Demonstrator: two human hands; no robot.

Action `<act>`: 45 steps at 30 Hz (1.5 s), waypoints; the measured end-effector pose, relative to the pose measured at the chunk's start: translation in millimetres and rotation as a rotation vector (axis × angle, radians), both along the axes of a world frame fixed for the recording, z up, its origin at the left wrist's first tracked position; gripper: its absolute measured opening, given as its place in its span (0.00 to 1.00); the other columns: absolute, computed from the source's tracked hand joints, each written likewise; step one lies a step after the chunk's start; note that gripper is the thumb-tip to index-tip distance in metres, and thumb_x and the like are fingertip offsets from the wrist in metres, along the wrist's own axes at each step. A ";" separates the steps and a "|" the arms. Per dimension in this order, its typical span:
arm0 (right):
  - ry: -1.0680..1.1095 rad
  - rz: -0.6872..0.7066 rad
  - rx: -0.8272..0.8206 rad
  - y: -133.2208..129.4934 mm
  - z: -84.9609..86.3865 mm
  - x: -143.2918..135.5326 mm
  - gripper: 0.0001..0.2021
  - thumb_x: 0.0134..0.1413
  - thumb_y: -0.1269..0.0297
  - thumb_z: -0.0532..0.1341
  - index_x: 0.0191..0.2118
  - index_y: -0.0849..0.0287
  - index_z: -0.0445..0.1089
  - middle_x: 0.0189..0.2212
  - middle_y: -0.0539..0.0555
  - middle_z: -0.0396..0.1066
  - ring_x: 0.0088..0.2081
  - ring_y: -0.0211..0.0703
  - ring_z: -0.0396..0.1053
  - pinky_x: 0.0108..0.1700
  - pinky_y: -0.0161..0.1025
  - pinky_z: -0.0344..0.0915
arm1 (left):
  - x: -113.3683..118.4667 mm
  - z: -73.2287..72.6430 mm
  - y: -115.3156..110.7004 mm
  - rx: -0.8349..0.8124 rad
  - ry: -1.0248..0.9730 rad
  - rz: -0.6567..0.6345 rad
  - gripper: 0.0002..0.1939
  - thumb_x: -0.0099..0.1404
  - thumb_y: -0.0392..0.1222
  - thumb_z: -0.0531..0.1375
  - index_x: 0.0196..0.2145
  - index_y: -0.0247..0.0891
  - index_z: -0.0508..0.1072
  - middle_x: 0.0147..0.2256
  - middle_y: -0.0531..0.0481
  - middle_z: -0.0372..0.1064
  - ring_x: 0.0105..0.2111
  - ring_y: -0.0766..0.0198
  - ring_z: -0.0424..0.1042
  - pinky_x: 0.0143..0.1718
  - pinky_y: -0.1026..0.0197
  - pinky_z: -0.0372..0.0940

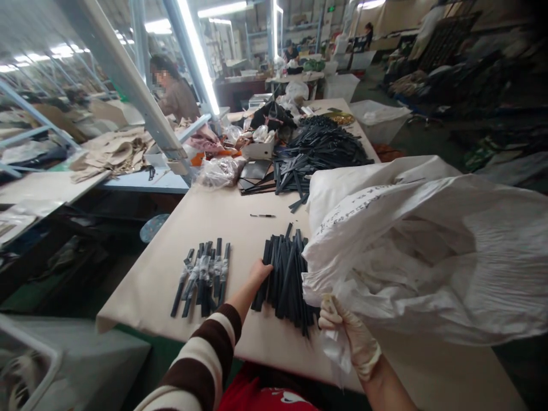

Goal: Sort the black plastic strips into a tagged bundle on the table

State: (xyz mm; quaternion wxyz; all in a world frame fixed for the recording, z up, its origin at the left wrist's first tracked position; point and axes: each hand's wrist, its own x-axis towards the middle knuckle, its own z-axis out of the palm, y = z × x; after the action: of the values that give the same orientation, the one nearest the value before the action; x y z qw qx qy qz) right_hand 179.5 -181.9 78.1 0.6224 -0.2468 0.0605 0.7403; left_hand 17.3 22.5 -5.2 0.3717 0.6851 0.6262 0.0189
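Observation:
My left hand [259, 272] is at the left edge of a pile of flat black strips [282, 274] lying side by side on the table. Its thumb presses on the outermost strips, while the other fingers are mostly hidden. A pale glove covers my right hand [342, 328], which is closed on a clear plastic bag [337, 349] hanging below the fingers. Something small and yellowish shows at its fingertips. Left of the pile lie several bundles of black strips [205, 271], wrapped round the middle with clear plastic.
A large white sack [411, 228] gapes on the right of the table [145, 291]. Behind lie a pen [262, 216], a big heap of black strips [325, 142], a plastic bag [220, 171] and a white box [258, 149]. A slanted metal post [141, 97] rises at left; a person [177, 94] sits beyond.

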 end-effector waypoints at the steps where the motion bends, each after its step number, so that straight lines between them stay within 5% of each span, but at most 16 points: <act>1: 0.012 -0.007 0.008 3.3 0.3 0.7 0.11 0.46 0.64 0.64 0.22 0.60 0.61 0.16 0.42 0.48 0.17 0.26 0.46 0.17 0.24 0.49 | -2.5 2.2 -1.9 -0.013 -0.050 0.041 0.14 0.58 0.44 0.55 0.38 0.31 0.65 0.31 0.44 0.70 0.29 0.64 0.70 0.30 0.62 0.64; 4: -0.007 -0.058 0.052 14.1 8.3 3.8 0.16 0.43 0.63 0.66 0.19 0.60 0.58 0.15 0.41 0.45 0.16 0.25 0.42 0.17 0.25 0.49 | -10.0 17.7 -15.9 -0.051 -0.209 0.126 0.11 0.59 0.41 0.53 0.36 0.31 0.62 0.26 0.46 0.68 0.24 0.67 0.68 0.24 0.66 0.62; 7: -0.122 -0.110 0.105 22.0 20.5 9.4 0.18 0.44 0.62 0.65 0.17 0.61 0.56 0.15 0.41 0.46 0.16 0.25 0.40 0.17 0.25 0.49 | -16.0 48.6 -46.9 -0.060 -0.369 0.124 0.10 0.61 0.45 0.49 0.35 0.34 0.59 0.25 0.52 0.64 0.19 0.72 0.63 0.21 0.69 0.59; 10: -0.200 -0.121 0.138 20.4 30.4 17.2 0.17 0.45 0.57 0.64 0.19 0.61 0.59 0.16 0.42 0.52 0.15 0.25 0.42 0.17 0.26 0.48 | -21.5 91.6 -94.0 -0.107 -0.532 0.070 0.15 0.62 0.52 0.46 0.33 0.37 0.59 0.21 0.56 0.61 0.15 0.75 0.57 0.17 0.71 0.54; 14: -0.226 -0.115 0.118 1.9 39.8 26.9 0.15 0.41 0.55 0.65 0.23 0.61 0.63 0.18 0.43 0.57 0.15 0.24 0.45 0.16 0.26 0.47 | -22.2 146.3 -163.8 -0.251 -0.753 0.007 0.15 0.58 0.52 0.54 0.33 0.36 0.60 0.19 0.58 0.61 0.15 0.75 0.58 0.17 0.71 0.53; 18: -0.368 -0.185 0.111 -27.1 49.6 35.8 0.14 0.41 0.57 0.65 0.22 0.61 0.63 0.18 0.43 0.57 0.16 0.25 0.47 0.16 0.27 0.46 | -11.5 175.8 -220.3 -0.343 -0.776 0.024 0.19 0.55 0.52 0.57 0.36 0.35 0.60 0.19 0.56 0.64 0.15 0.74 0.59 0.16 0.71 0.53; 24: -0.576 -0.163 0.110 -75.4 64.8 52.7 0.15 0.46 0.52 0.61 0.23 0.61 0.66 0.13 0.43 0.54 0.15 0.28 0.49 0.17 0.29 0.45 | 10.3 183.4 -270.5 -0.491 -0.798 -0.038 0.22 0.53 0.53 0.59 0.37 0.35 0.59 0.17 0.56 0.64 0.13 0.75 0.58 0.13 0.73 0.49; 31: -0.828 -0.150 0.162 -114.2 75.2 81.9 0.13 0.37 0.55 0.67 0.23 0.60 0.69 0.17 0.45 0.61 0.18 0.29 0.52 0.19 0.32 0.48 | 15.6 188.1 -292.3 -0.607 -0.807 0.027 0.22 0.49 0.54 0.61 0.33 0.36 0.59 0.15 0.57 0.63 0.11 0.75 0.56 0.12 0.72 0.49; 36: -0.913 -0.106 0.170 -130.0 69.7 75.2 0.14 0.37 0.54 0.67 0.22 0.59 0.66 0.15 0.44 0.59 0.17 0.30 0.51 0.20 0.34 0.46 | 29.6 186.2 -305.0 -0.490 -0.772 -0.035 0.20 0.53 0.52 0.59 0.36 0.35 0.60 0.17 0.56 0.65 0.13 0.75 0.58 0.13 0.72 0.50; 41: -0.991 0.132 0.233 -141.8 63.1 41.0 0.18 0.43 0.50 0.62 0.19 0.60 0.65 0.15 0.47 0.61 0.18 0.32 0.54 0.22 0.34 0.49 | 47.4 170.7 -306.7 -0.211 -0.805 -0.029 0.20 0.52 0.53 0.59 0.33 0.35 0.60 0.19 0.56 0.64 0.14 0.74 0.60 0.15 0.71 0.54; 45: -1.119 0.070 0.216 -145.9 64.9 28.5 0.18 0.44 0.49 0.61 0.18 0.60 0.63 0.13 0.45 0.58 0.17 0.31 0.52 0.22 0.34 0.48 | 45.7 164.7 -305.4 -0.210 -0.768 -0.005 0.20 0.51 0.54 0.60 0.31 0.35 0.61 0.17 0.58 0.62 0.13 0.75 0.58 0.14 0.71 0.51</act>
State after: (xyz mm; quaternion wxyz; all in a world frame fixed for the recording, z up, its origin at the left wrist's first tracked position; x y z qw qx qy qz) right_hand 208.0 -327.8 143.1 0.5566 -0.5381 -0.3625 0.5189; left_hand 63.0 -282.9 159.5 0.6468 0.5879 0.4386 0.2088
